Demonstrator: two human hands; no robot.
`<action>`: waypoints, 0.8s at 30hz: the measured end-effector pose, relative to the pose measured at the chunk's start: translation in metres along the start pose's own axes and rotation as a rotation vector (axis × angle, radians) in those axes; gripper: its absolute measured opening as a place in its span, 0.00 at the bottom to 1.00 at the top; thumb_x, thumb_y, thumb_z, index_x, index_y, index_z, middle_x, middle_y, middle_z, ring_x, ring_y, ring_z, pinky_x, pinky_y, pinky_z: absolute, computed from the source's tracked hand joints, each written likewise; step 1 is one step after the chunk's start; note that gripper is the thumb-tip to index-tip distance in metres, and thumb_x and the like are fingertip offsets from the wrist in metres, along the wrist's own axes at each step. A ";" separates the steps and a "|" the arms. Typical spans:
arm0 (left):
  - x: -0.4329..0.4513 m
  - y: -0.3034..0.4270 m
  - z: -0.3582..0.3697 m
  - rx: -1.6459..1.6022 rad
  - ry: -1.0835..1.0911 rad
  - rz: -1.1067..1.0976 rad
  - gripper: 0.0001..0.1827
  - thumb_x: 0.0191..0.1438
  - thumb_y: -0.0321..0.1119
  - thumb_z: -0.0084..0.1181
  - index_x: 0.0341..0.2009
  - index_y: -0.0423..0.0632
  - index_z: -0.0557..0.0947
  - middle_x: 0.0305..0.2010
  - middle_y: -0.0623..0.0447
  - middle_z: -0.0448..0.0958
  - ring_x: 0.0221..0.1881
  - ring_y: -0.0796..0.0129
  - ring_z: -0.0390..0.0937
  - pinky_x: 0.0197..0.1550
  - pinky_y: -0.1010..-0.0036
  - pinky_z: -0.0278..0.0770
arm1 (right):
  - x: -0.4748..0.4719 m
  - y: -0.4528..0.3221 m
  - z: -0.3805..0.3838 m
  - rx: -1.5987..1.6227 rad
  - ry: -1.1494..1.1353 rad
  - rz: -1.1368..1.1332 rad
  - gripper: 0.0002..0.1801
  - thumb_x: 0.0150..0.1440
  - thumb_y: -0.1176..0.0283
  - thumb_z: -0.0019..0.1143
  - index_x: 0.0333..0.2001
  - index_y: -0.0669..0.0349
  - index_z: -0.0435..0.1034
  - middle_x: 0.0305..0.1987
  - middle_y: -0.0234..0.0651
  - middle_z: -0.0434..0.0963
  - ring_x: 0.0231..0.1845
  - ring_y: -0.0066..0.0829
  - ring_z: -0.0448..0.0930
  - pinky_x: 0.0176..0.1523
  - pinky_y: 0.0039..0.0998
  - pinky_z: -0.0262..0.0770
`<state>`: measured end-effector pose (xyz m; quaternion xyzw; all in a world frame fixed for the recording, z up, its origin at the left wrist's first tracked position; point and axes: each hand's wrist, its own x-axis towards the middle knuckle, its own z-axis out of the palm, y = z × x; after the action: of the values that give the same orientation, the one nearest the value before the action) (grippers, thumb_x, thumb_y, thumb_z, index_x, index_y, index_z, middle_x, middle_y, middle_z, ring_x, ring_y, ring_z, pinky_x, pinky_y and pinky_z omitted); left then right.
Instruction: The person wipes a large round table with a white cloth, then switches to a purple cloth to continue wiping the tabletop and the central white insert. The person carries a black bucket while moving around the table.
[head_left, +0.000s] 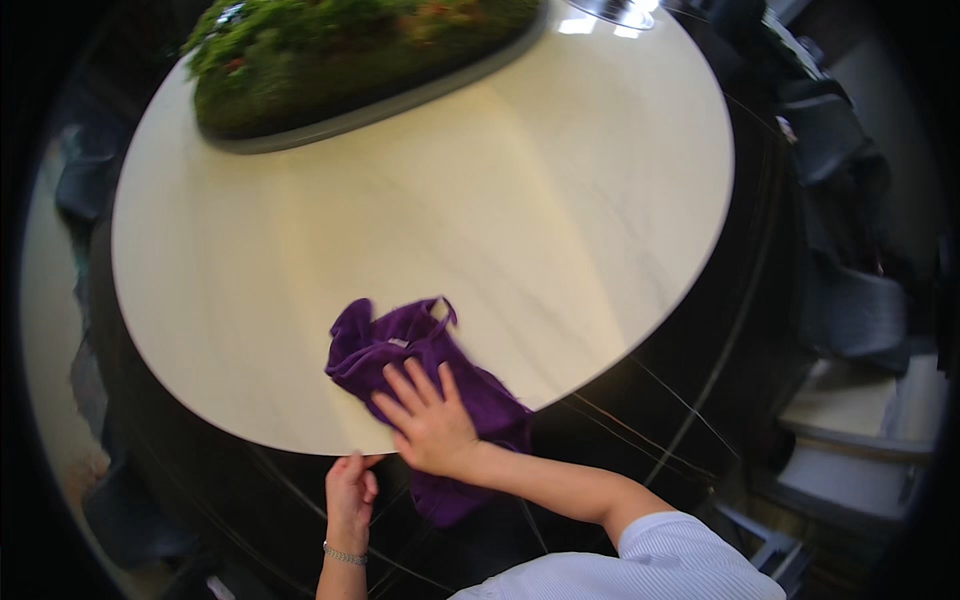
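My right hand lies flat on a crumpled purple cloth, palm down with its fingers spread. The cloth rests on the near part of a round, white, marble-look tabletop, and part of it hangs over the rim. A small pale tag shows on its upper side. Just left of the cloth, my left hand is at the tabletop's near rim with curled fingers, a bracelet-like metal band on the wrist. Whether those fingers grip the rim is not clear.
A long planter of green, mossy foliage stands on the far part of the white top. Shiny glass or metal lies at the far right. Below spreads a black, veined surface. Dark chairs line the right side.
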<state>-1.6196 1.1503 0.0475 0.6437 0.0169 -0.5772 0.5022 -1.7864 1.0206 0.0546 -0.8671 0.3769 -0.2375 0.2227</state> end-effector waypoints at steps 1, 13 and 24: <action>-0.004 0.009 -0.001 0.032 -0.023 -0.060 0.14 0.61 0.40 0.46 0.34 0.40 0.73 0.35 0.41 0.79 0.10 0.74 0.64 0.10 0.83 0.57 | 0.013 0.006 0.000 -0.023 -0.030 -0.019 0.26 0.41 0.66 0.53 0.48 0.56 0.70 0.64 0.44 0.61 0.66 0.51 0.56 0.63 0.61 0.43; 0.066 0.096 -0.176 0.040 0.194 0.246 0.15 0.62 0.41 0.43 0.29 0.43 0.72 0.20 0.53 0.72 0.07 0.77 0.56 0.08 0.82 0.49 | 0.259 0.279 -0.071 -0.524 0.355 0.321 0.29 0.53 0.58 0.41 0.59 0.50 0.62 0.65 0.46 0.58 0.66 0.53 0.55 0.64 0.54 0.50; 0.024 0.051 -0.094 0.045 0.113 0.169 0.18 0.61 0.45 0.44 0.34 0.39 0.73 0.27 0.48 0.77 0.07 0.77 0.57 0.10 0.84 0.52 | 0.329 0.089 0.098 -0.481 0.345 0.078 0.29 0.46 0.60 0.47 0.53 0.61 0.64 0.49 0.54 0.66 0.54 0.56 0.65 0.52 0.52 0.62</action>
<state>-1.5127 1.1750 0.0452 0.6853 -0.0221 -0.4960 0.5328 -1.5797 0.7360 0.0076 -0.8267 0.4877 -0.2764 -0.0476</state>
